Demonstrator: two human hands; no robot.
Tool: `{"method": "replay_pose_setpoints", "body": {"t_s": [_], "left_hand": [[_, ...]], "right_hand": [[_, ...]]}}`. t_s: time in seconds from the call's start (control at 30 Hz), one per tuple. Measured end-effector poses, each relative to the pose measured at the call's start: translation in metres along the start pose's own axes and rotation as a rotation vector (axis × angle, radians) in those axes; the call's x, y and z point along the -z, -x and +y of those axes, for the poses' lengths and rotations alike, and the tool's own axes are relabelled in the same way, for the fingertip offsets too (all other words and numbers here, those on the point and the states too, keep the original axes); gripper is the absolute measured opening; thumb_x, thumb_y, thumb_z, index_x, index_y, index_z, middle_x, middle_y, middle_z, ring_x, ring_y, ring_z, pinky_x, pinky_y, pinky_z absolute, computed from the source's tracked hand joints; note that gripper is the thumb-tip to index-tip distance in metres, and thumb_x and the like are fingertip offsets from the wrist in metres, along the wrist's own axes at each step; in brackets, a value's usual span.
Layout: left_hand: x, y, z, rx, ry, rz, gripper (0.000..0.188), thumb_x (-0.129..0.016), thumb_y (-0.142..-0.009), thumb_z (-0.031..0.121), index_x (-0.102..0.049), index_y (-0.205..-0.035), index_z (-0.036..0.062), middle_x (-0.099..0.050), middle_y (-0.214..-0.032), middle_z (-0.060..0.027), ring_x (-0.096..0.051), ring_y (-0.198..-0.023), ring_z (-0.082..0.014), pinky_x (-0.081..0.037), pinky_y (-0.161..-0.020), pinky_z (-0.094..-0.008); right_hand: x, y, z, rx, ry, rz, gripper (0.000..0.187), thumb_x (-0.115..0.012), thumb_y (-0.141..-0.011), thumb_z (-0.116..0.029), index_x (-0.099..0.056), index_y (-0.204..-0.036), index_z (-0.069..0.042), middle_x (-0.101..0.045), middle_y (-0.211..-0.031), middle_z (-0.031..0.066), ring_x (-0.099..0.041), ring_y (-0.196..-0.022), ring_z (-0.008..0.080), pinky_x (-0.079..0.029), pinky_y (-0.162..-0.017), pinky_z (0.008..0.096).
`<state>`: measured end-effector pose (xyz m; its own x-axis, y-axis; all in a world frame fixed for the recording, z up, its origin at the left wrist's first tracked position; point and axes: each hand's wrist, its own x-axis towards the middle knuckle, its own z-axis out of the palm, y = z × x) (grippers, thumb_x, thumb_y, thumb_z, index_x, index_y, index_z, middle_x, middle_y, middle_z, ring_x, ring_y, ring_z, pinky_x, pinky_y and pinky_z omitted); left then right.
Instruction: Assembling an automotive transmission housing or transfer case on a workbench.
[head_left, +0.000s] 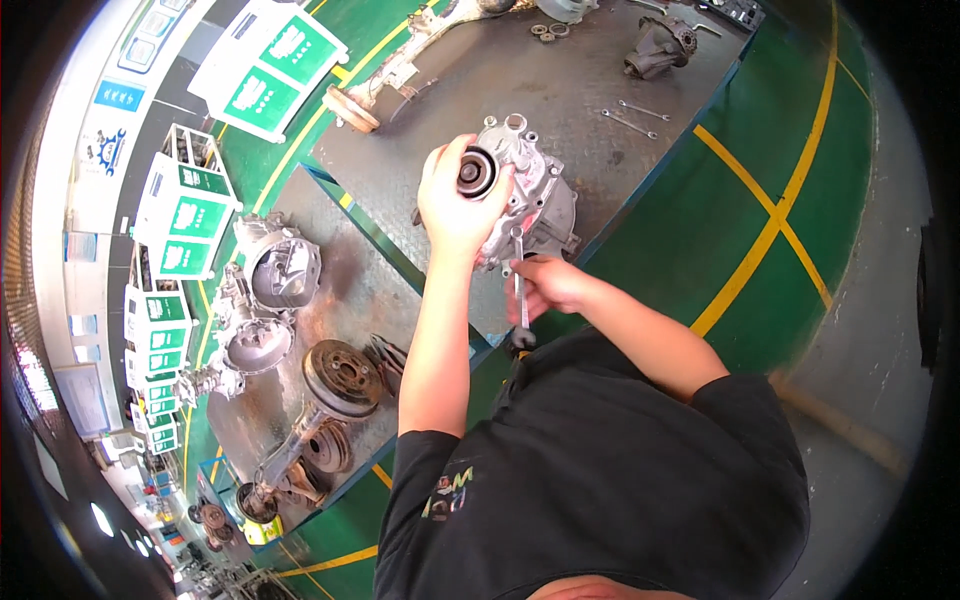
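Observation:
A silver-grey metal gearbox housing (540, 190) stands on the near part of the dark metal workbench, with bolts and bosses round its edge. My left hand (455, 215) is closed round its protruding round end, and a dark ring with a shaft end (477, 173) shows between thumb and fingers. My right hand (550, 285) grips a combination wrench (519, 275) at the housing's near side. One end of the wrench lies against the housing by a bolt; whether it is seated on the bolt I cannot tell. The wrench's other end points back toward my body.
Two loose wrenches (630, 122) lie right of the housing on the bench (560, 80). Beyond stand a differential (660, 50) and an axle (400, 65). A left-hand bench holds bell housings (283, 270) and a brake drum (343, 378). White-green cabinets (270, 65) line the left.

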<state>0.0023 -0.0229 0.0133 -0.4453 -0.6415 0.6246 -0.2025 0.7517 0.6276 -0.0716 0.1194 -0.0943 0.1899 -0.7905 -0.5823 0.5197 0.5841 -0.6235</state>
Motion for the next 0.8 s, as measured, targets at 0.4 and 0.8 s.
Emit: {"method": "replay_pose_setpoints", "body": {"t_s": [0.4,0.8], "left_hand": [[0.002,0.000,-0.006,-0.044,0.047,-0.006,0.048,-0.087,-0.075,0.023,-0.068,-0.115,0.0036,-0.067,-0.099,-0.0101,-0.069,-0.089,-0.0236,-0.055,-0.081,-0.0347],[0.003,-0.001,-0.006,-0.050,0.041,-0.013,0.053,-0.087,-0.074,0.031,-0.069,-0.118,0.0077,-0.069,-0.107,-0.0116,-0.072,-0.093,-0.0304,-0.058,-0.082,-0.0400]], "right_hand": [[-0.006,0.020,0.043,0.327,-0.027,0.132,0.029,-0.047,-0.110,-0.030,-0.059,-0.106,-0.004,-0.049,-0.066,0.0017,-0.049,-0.054,0.0149,-0.042,-0.051,0.0323],[0.011,0.050,-0.073,0.204,1.336,0.604,0.034,-0.065,-0.094,-0.036,-0.078,-0.110,-0.009,-0.075,-0.098,0.0169,-0.071,-0.091,0.0331,-0.055,-0.082,0.0427]]}}
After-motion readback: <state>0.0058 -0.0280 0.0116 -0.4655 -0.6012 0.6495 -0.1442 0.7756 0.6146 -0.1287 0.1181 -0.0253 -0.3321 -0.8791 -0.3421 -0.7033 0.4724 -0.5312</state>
